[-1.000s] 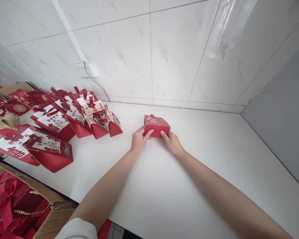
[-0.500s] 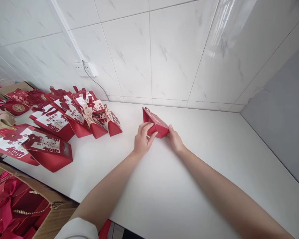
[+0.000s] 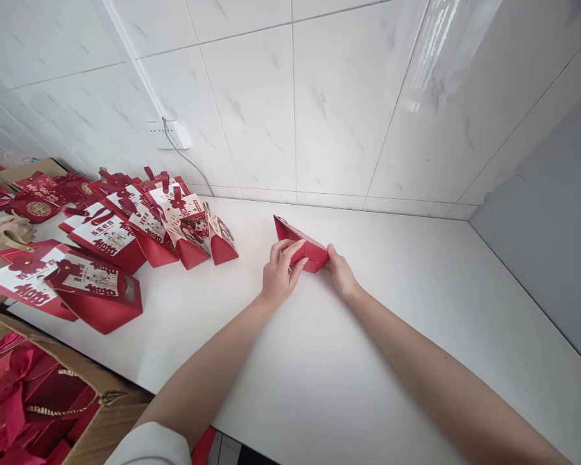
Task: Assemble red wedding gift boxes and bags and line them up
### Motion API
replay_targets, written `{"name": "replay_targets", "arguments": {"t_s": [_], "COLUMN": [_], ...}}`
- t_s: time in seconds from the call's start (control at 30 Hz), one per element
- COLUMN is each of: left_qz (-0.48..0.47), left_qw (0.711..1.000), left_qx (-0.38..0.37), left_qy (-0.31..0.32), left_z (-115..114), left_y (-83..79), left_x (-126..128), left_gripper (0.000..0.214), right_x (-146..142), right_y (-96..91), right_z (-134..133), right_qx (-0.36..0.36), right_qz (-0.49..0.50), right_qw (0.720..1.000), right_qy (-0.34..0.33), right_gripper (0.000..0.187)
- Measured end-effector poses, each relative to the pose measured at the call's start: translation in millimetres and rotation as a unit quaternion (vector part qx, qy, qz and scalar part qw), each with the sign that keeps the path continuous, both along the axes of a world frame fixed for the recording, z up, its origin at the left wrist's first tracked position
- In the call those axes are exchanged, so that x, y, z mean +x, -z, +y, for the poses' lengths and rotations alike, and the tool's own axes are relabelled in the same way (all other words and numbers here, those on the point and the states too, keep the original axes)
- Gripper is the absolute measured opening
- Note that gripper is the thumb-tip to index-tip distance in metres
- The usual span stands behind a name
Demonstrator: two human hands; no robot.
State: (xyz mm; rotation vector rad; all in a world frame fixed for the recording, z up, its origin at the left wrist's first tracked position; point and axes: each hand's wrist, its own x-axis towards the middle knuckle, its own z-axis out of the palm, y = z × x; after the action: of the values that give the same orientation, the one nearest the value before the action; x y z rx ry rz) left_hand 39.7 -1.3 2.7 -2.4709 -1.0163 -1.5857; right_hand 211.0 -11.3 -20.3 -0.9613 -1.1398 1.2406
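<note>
Between my two hands lies a small red paper gift box, tilted back on the white table with its base toward me. My left hand grips its left side, fingers over the top and thumb at the lower edge. At the right corner my right hand holds it between thumb and fingers; those fingers are partly hidden behind and beneath the box. Nearest on the left stands a slim pink-and-red gift box, apart from my hands.
Several red gift boxes with ribbon handles crowd the table's left side. A cardboard carton of red bags is at lower left. Another person's hand shows at the left edge. A cable hangs from the wall socket behind the white table.
The gift box has tipped further back, so its top face shows less and its base faces me more. Both hands stay on it. The other person's hand at far left has come into clearer view.
</note>
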Motion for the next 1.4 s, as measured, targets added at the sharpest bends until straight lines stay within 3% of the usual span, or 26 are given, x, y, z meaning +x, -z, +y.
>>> {"name": "replay_targets", "arguments": {"t_s": [0.23, 0.37, 0.5, 0.57, 0.67, 0.77, 0.93, 1.13, 1.27, 1.4], "left_qz": [0.004, -0.034, -0.103, -0.150, -0.229, -0.279, -0.270, -0.200, -0.028, 0.098], "left_qw": [1.000, 0.992, 0.954, 0.925, 0.859, 0.828, 0.839, 0.869, 0.914, 0.926], "left_qx": [0.001, -0.118, -0.280, -0.348, -0.446, -0.482, -0.471, -0.453, -0.404, -0.361], "left_qy": [-0.005, -0.032, -0.035, 0.026, 0.104, 0.070, -0.027, -0.006, -0.036, -0.059], "left_z": [-1.9, -2.9, 2.6, 8.1, 18.1, 27.8, 37.3, 43.6, 46.4, 45.8], "left_y": [-3.5, -6.5, -6.1, -4.2, -0.6, 2.5, 6.5, 16.1, 11.9, 5.5], "left_x": [0.3, -1.0, -3.0, -4.6, -8.6, -14.6, -23.5, -29.3, -39.6, -47.1], "left_gripper": [0.042, 0.045, 0.028, 0.021, 0.024, 0.035, 0.040, 0.032, 0.023, 0.016], "right_x": [-0.4, -1.8, -2.5, -2.7, -2.2, 0.2, 3.9, 6.7, 25.0, 40.3], "right_y": [0.4, -3.0, -5.5, -6.3, -6.9, -4.0, 10.7, 14.6, 7.9, 6.9], "right_z": [0.7, -2.0, -4.2, -4.2, -2.9, 0.4, 9.1, 12.3, 11.9, 12.6], "right_qx": [-0.005, 0.016, 0.034, 0.039, 0.072, 0.088, 0.009, -0.004, 0.015, 0.052], "right_qz": [0.002, -0.013, -0.041, -0.062, -0.088, -0.089, -0.047, -0.051, -0.234, -0.368], "right_qw": [1.000, 0.999, 0.996, 0.994, 0.990, 0.988, 0.986, 0.981, 0.963, 0.926], "right_qy": [0.002, 0.028, 0.076, 0.086, 0.089, 0.088, 0.158, 0.186, 0.131, 0.068], "right_gripper": [0.062, 0.058, 0.056, 0.058, 0.055, 0.051, 0.045, 0.036, 0.023, 0.017]}}
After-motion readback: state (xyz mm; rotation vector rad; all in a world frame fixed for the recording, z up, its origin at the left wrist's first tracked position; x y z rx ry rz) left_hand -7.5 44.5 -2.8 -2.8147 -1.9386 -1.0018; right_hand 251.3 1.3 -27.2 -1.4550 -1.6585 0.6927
